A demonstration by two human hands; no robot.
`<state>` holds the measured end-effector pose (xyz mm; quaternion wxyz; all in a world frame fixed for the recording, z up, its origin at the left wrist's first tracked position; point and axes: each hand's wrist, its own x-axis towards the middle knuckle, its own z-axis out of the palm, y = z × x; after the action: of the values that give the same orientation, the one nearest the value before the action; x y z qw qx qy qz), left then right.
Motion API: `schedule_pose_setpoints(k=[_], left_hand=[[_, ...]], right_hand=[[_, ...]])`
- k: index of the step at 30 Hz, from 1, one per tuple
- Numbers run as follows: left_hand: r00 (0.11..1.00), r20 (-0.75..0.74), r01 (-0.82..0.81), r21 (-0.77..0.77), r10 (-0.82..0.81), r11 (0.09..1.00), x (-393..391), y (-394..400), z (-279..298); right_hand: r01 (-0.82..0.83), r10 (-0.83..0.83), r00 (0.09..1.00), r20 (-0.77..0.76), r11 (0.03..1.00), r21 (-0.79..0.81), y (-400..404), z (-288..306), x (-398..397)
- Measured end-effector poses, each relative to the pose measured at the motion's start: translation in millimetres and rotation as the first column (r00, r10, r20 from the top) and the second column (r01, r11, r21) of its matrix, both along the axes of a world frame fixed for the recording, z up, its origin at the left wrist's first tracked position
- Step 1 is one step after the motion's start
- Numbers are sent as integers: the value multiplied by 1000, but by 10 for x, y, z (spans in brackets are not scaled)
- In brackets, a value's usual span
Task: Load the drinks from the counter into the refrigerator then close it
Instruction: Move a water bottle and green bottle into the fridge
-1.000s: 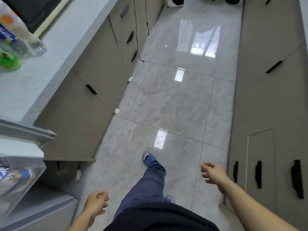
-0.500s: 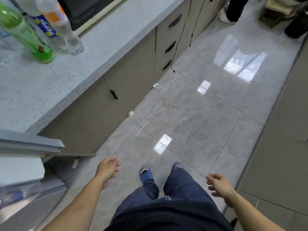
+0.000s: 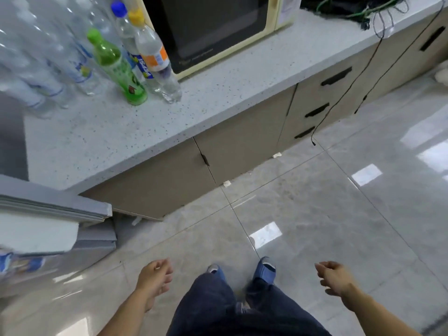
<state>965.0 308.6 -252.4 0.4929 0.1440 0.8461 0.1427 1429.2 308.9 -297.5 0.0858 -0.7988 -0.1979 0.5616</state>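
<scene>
**Here: both hands free above the floor, drinks standing on the counter**

Left hand, at about 7 o'clock in the head view: fingers loosely curled, holding nothing and touching nothing, hanging over the tiled floor. Right hand, at about 5 o'clock: fingers likewise loosely curled, gripping nothing, clear of every surface. Between the two hands, the person's dark trousers and two blue shoes.

Drinks, at about 10 to 11 o'clock, all upright on the speckled grey counter: one green bottle with a green cap; one clear bottle with a yellow cap and an orange label, just beside the green one; one clear bottle with a blue cap directly behind these two. Further to 10 o'clock stands a cluster of clear bottles, too blurred to count.

One microwave at 12 o'clock, just behind the capped bottles. Dark cables at 1 o'clock lie on the counter, two strands hanging down over the cabinet fronts.

Refrigerator door, at 9 o'clock, stands open; a blurred blue-labelled item shows in its shelf, well apart from the left hand.
</scene>
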Motion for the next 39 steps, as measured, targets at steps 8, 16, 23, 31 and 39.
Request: schedule_pose_setpoints(k=[8,16,23,31,39], left_hand=[[946,2,-324,44,325,945,47,-175,54],[893,33,-450,106,449,887,-168,321,-3],[943,105,-331,364,314,871,-520,1365,277],[970,85,-227,660,229,716,-920,2473,980],[875,12,-314,773,483,551,-1329,3441,1577]], right_hand=[[-252,263,961,-88,960,119,1375,222,-620],[-404,435,892,-122,888,219,2270,525,-1648],[-517,632,773,-45,670,533,3174,1259,-2791],[-430,662,738,134,307,849,3959,2043,-4036],[-415,519,748,413,-119,902,4767,2581,-4892]])
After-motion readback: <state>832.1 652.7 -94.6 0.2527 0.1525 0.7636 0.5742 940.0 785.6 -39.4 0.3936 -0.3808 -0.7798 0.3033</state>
